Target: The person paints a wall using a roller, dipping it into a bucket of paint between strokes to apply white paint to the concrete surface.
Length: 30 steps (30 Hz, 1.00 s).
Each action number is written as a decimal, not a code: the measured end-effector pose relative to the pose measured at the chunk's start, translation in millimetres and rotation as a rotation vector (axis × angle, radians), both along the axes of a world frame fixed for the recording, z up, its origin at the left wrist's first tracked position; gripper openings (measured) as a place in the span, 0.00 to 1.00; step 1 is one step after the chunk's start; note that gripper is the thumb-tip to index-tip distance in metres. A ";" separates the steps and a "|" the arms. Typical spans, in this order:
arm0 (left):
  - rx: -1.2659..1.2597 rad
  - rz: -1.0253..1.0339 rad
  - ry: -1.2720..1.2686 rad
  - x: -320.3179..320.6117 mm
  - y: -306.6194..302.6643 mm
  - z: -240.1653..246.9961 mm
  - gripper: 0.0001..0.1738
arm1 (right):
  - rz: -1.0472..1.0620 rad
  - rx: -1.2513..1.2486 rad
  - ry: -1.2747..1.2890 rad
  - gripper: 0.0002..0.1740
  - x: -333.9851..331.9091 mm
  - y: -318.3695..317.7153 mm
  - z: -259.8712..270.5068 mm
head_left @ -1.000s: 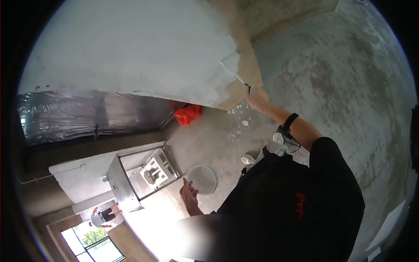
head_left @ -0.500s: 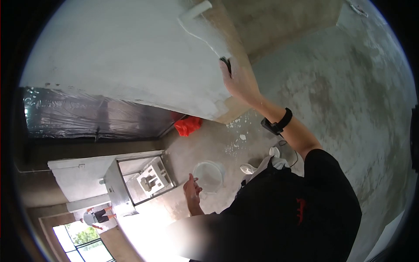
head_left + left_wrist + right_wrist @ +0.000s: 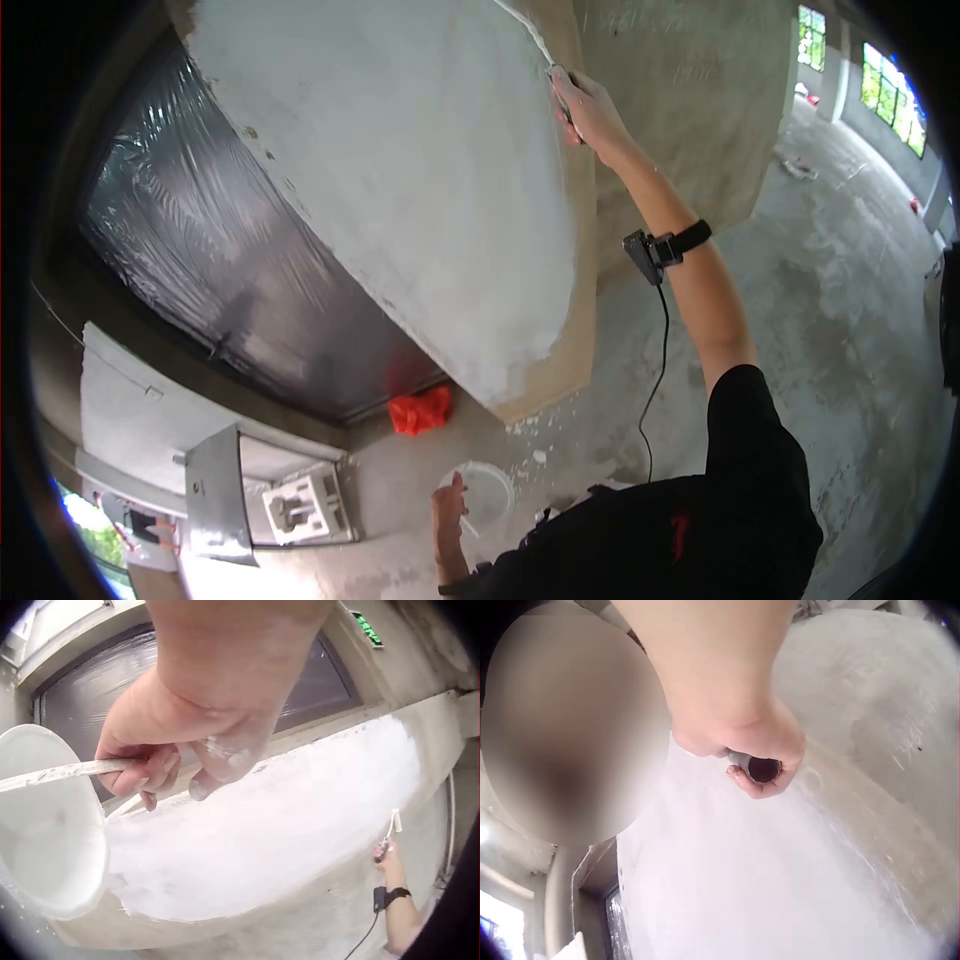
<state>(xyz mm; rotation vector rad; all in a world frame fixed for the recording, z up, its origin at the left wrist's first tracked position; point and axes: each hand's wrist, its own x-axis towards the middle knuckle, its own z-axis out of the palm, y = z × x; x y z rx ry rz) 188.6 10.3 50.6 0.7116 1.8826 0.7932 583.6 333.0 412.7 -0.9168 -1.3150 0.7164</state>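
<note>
High on the wall (image 3: pixel 420 200), my right hand (image 3: pixel 590 112) grips a paint roller by its dark handle, its thin pale frame (image 3: pixel 527 28) running up out of the head view. In the left wrist view the white roller head (image 3: pixel 398 820) is at the edge of the white coated area. The right wrist view shows the fingers curled round the handle, its hollow end (image 3: pixel 764 769) facing the camera. Low down, my left hand (image 3: pixel 450 512) holds a whitish bucket (image 3: pixel 52 855) by its pale handle (image 3: pixel 67 774), fingers hooked round it. White smears mark that hand.
Plastic sheeting (image 3: pixel 230 230) covers an opening left of the wall. A red bag (image 3: pixel 420 410) lies on the floor by the wall's foot, near white splatters (image 3: pixel 538 457). A cable (image 3: pixel 660 380) hangs from the right wrist camera. Another person (image 3: pixel 140 522) stands far left.
The right hand has carried the roller up along the wall, and the roller head has left the head view. My view has tilted upward. The left hand still holds the bucket low.
</note>
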 end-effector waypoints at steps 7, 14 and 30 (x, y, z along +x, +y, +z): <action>0.031 -0.053 0.042 -28.6 25.0 -4.5 0.30 | -0.088 0.182 -0.109 0.23 -1.6 11.0 156.5; 0.084 -0.103 0.124 -32.8 41.0 0.3 0.32 | 0.045 0.117 -0.096 0.25 9.7 16.7 184.4; 0.065 -0.050 0.119 12.9 59.2 6.0 0.28 | -0.032 -0.047 -0.002 0.24 7.8 4.6 -121.4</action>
